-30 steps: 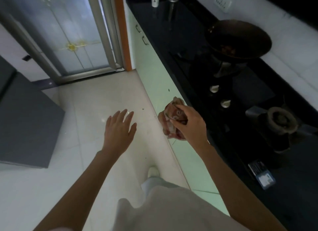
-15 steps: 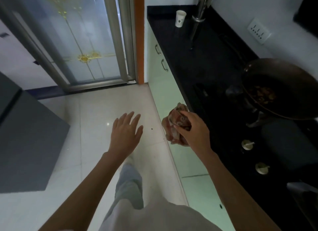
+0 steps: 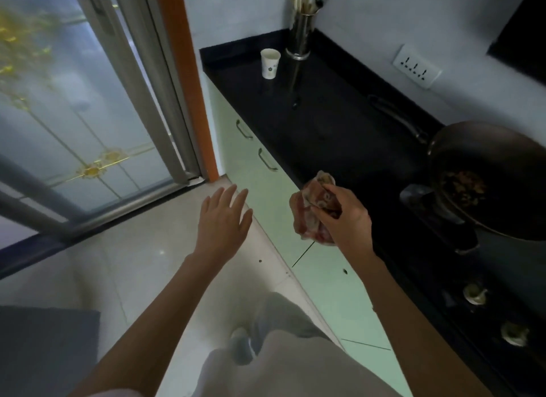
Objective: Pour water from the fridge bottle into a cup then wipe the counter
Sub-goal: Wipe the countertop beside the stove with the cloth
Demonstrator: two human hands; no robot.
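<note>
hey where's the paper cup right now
In the head view, the cup stands upright at the far end of the black counter, just left of the steel utensil holder, near the door frame.

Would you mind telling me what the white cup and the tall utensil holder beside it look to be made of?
The white cup with a small printed emblem looks like matte paper: thin rim, no gloss. The tall shiny cylindrical utensil holder looks like polished steel, with mirror-like highlights.
</note>
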